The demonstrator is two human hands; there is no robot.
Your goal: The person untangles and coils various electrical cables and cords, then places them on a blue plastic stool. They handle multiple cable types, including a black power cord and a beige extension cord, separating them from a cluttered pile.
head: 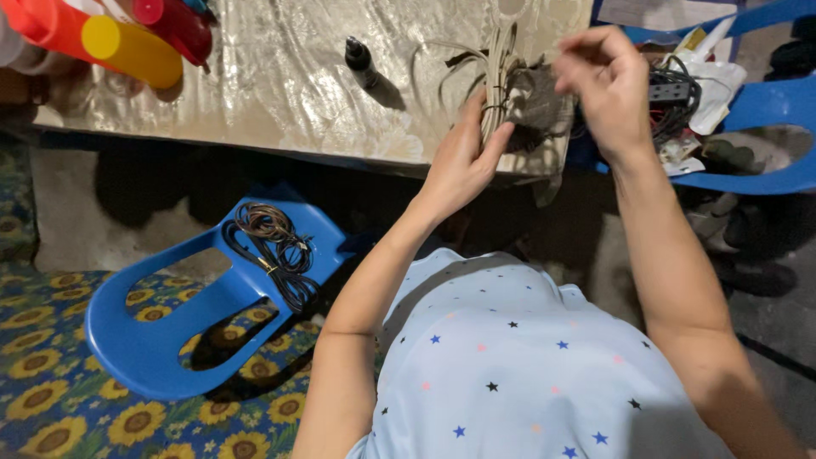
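Note:
My left hand grips a bundle of beige cable at the near edge of the table, thumb and fingers pinched around the gathered strands. My right hand hovers just right of the bundle above a dark grey lump, fingers curled together as if pinching a thin strand; what it holds is too small to tell. The cable loops run away from me over the shiny tablecloth.
A black marker-like tube lies on the table. Red and yellow plastic cylinders sit at the far left. A blue plastic chair on the sunflower mat holds coiled dark cables. Another blue chair at right carries a power strip and clutter.

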